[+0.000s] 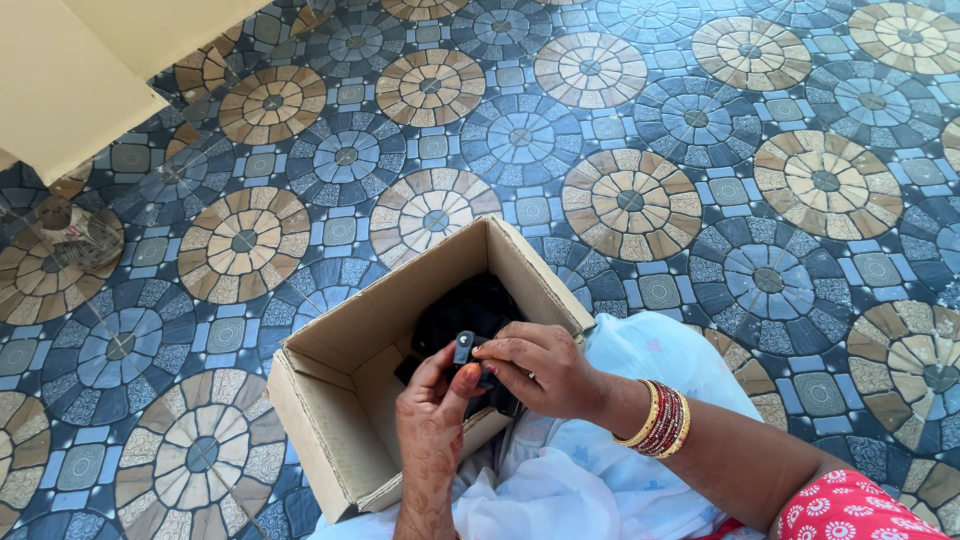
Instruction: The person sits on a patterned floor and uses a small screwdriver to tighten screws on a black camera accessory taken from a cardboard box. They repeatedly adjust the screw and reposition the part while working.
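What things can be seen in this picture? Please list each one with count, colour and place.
cardboard box: one, brown, open, centre
dark items: count unclear, black, inside the box
small part: one, black, pinched by both hands over the box
cloth: one, pale blue, on the lap
floor: blue and tan circle-pattern tiles
furniture edge: cream, top left
bangles: several, red and gold, right wrist
left hand: grip on the part
right hand: grip on the part

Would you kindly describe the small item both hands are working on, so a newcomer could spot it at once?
Find the open cardboard box on the patterned tile floor. Over its near right corner, the left hand and right hand meet around a small dark clip-like piece. Its greyish sheen sets it apart from the matte black material inside the box.
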